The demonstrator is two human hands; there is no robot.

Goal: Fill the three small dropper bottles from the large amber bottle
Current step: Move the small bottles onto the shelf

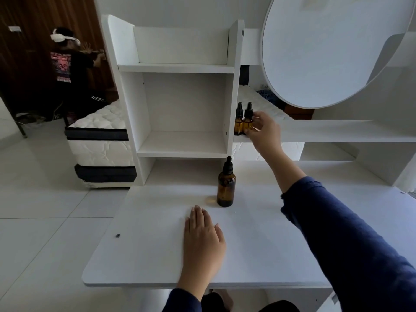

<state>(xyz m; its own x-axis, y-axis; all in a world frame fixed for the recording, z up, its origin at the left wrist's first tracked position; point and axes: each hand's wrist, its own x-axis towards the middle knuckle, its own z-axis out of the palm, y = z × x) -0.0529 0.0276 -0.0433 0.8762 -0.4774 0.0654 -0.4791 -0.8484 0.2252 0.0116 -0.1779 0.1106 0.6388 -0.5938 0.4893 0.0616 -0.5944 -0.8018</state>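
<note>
The large amber bottle (226, 188) with a black dropper cap stands upright on the white desk top (157, 244), just beyond my left hand. My left hand (202, 242) lies flat, palm down, on the desk with nothing in it. On the raised shelf (337, 131) to the right stand two small amber dropper bottles side by side: one (238, 122) against the shelf unit's side panel, the other (248, 121) right of it. My right hand (264, 134) reaches up to the shelf, and its fingers close around the right small bottle. A third small bottle is not visible.
A white cubby unit (182, 109) with open compartments rises behind the desk. A big round mirror (326, 50) hangs at upper right. A mattress (101, 136) lies on the tiled floor to the left, with another person kneeling by a wooden door (27, 52).
</note>
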